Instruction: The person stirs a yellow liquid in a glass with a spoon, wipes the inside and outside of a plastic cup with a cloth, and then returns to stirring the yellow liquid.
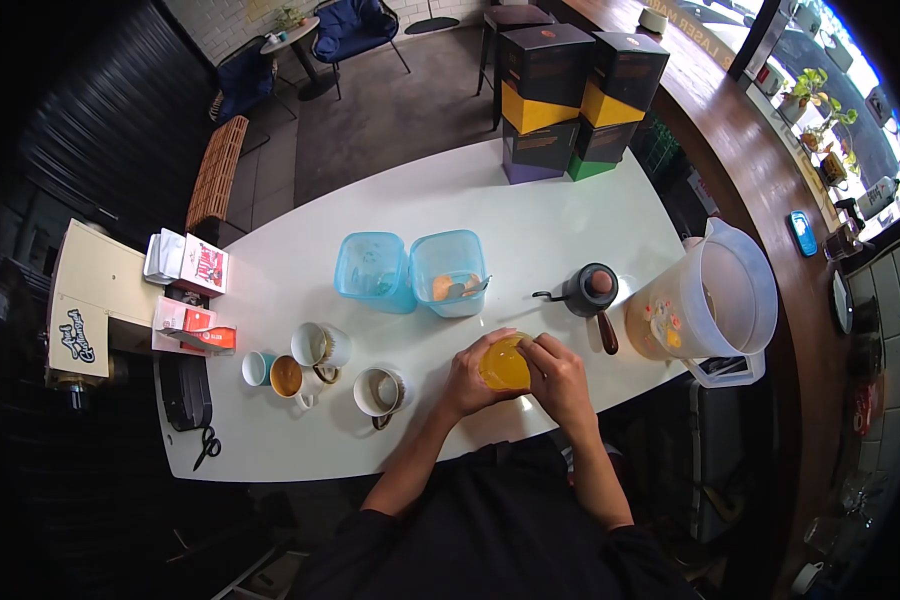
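Near the table's front edge, my left hand (465,378) is wrapped round the left side of a cup of yellow-orange liquid (503,366). At the cup's right rim, my right hand (556,377) has its fingers pinched together; whether they hold something small there is hidden. Beyond my hands stand two blue translucent containers, the left one (371,270) seemingly empty and the right one (448,272) with something orange-brown inside. A black kettle (592,290) with a wooden handle is to the right of them.
Several cups, including a patterned mug (381,391), stand on the left of the white table (300,240). A large translucent pitcher (705,300) is at the right edge. Stacked black boxes (545,70) rise at the far end. Scissors (207,447) lie at the front left.
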Available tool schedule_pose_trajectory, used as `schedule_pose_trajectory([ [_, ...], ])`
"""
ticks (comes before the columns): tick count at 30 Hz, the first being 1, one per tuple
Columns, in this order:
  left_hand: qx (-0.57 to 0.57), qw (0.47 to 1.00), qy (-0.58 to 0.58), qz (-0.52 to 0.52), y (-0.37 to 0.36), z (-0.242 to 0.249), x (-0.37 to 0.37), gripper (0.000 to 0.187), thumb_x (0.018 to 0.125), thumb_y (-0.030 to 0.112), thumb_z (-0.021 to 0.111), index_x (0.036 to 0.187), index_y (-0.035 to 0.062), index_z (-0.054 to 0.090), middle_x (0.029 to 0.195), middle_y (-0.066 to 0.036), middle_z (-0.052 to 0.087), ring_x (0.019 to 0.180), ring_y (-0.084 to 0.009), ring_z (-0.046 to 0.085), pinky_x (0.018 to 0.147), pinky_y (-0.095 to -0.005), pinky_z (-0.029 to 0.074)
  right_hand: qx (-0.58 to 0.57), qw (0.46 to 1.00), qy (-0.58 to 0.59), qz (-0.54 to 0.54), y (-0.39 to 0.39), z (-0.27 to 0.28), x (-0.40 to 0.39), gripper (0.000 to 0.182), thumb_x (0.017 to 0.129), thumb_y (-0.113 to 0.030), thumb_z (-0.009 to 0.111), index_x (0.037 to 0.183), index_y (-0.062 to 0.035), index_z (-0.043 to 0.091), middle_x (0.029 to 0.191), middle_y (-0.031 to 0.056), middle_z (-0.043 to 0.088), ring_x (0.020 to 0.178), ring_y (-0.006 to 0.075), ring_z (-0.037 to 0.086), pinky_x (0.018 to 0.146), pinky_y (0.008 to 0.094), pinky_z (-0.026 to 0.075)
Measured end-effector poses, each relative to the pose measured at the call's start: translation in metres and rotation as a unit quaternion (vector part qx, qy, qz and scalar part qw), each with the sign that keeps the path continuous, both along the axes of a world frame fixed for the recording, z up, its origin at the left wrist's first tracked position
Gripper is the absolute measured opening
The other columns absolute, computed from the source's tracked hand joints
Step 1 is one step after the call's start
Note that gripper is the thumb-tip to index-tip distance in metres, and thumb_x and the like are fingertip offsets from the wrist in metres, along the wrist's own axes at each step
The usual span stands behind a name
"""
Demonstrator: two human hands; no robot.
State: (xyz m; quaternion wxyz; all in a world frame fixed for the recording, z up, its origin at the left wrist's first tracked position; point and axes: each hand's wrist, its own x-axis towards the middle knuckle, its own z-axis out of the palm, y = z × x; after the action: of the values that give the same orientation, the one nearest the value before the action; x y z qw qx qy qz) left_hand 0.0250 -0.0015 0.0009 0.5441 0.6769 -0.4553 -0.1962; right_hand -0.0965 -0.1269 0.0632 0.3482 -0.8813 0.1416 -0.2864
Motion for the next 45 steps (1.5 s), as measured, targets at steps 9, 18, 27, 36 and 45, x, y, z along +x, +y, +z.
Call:
schedule_pose_trajectory([
  [9, 0.013, 1.000, 0.015, -0.006, 0.000, 0.005, -0.001, 0.089, 0.063, 0.033, 0.098, 0.136, 0.0036, 0.057, 0.123, -0.015, 0.070, 0.110, -0.0275, 0.070, 0.097, -0.0390, 0.056, -0.027, 0.997, 0.069, 0.018, -0.010, 0.009, -0.021, 0.012, 0.087, -0.002, 0.065, 0.099, -0.0018, 0.067, 0.082, 0.0142, 0.060, 0.070, 0.0350, 0.063, 0.062, 0.0446, 0.051],
  [18, 0.010, 1.000, 0.024, -0.012, 0.002, 0.004, 0.002, 0.089, 0.061, 0.034, 0.097, 0.136, 0.0059, 0.057, 0.122, -0.014, 0.070, 0.110, -0.0310, 0.070, 0.096, -0.0404, 0.056, 0.053, 0.996, 0.045, 0.063, 0.003, 0.000, -0.011, 0.012, 0.087, 0.001, 0.067, 0.098, 0.0016, 0.072, 0.088, 0.0170, 0.068, 0.075, 0.0364, 0.068, 0.067, 0.0407, 0.054],
  [27, 0.013, 1.000, 0.000, -0.003, 0.000, 0.008, 0.000, 0.087, 0.062, 0.034, 0.097, 0.134, 0.0058, 0.058, 0.122, -0.014, 0.070, 0.110, -0.0305, 0.070, 0.096, -0.0398, 0.056, -0.028, 0.999, 0.035, 0.019, -0.005, 0.008, -0.002, 0.015, 0.087, -0.001, 0.067, 0.101, -0.0002, 0.070, 0.084, 0.0144, 0.063, 0.074, 0.0355, 0.065, 0.066, 0.0430, 0.052],
  [36, 0.008, 1.000, -0.002, 0.001, -0.001, 0.006, -0.001, 0.085, 0.063, 0.036, 0.096, 0.133, 0.0051, 0.059, 0.121, -0.014, 0.071, 0.108, -0.0298, 0.071, 0.096, -0.0395, 0.056, -0.023, 0.995, 0.096, 0.023, -0.005, 0.013, -0.022, 0.013, 0.085, -0.002, 0.065, 0.098, -0.0006, 0.067, 0.084, 0.0155, 0.062, 0.074, 0.0373, 0.065, 0.064, 0.0451, 0.053],
  [45, 0.020, 1.000, 0.014, -0.015, 0.002, 0.006, 0.002, 0.088, 0.064, 0.027, 0.096, 0.138, 0.0014, 0.056, 0.122, -0.014, 0.070, 0.106, -0.0231, 0.070, 0.094, -0.0367, 0.056, 0.028, 0.998, 0.023, 0.044, 0.009, 0.003, -0.007, 0.019, 0.085, 0.001, 0.063, 0.103, -0.0010, 0.069, 0.093, 0.0163, 0.067, 0.079, 0.0376, 0.067, 0.069, 0.0444, 0.054],
])
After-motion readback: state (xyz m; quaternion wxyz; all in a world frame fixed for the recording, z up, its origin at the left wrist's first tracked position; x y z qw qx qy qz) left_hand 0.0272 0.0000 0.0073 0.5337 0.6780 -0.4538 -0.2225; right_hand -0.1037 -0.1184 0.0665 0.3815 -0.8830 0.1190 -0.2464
